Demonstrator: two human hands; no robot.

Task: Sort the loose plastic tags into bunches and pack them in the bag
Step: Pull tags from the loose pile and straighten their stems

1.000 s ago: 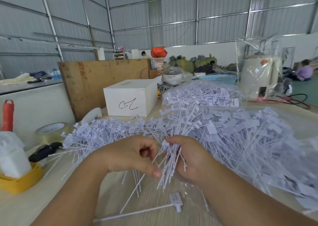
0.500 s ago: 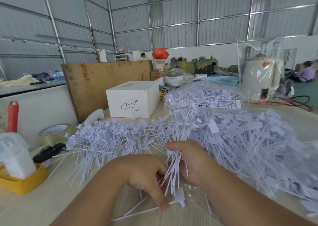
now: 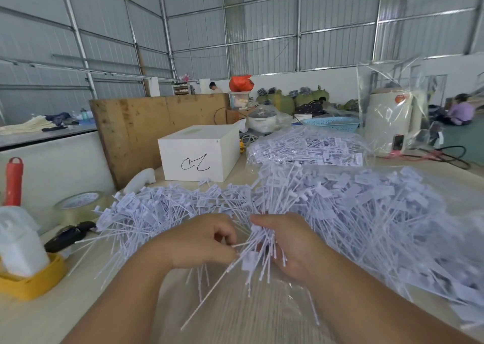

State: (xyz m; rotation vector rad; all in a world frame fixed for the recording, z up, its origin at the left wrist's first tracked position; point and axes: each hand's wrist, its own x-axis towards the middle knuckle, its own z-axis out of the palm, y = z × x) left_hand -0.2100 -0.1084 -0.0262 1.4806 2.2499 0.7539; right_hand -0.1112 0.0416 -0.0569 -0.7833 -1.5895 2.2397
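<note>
A wide heap of loose white plastic tags covers the table in front of me. My right hand grips a bunch of tags with their thin tails hanging down. Beside it, my left hand pinches a single tag whose long tail slants down to the left, its head at the bunch. A clear plastic bag lies flat on the table under both hands. Farther back lies a filled bag of tags.
A white box stands behind the heap. At the left are a tape roll, a black object and a yellow tray holding a white bottle. A wrapped white appliance and cables stand at the back right.
My left hand reached down to a single tag lying on the bag, picked it up and brought it to the bunch in my right hand.
</note>
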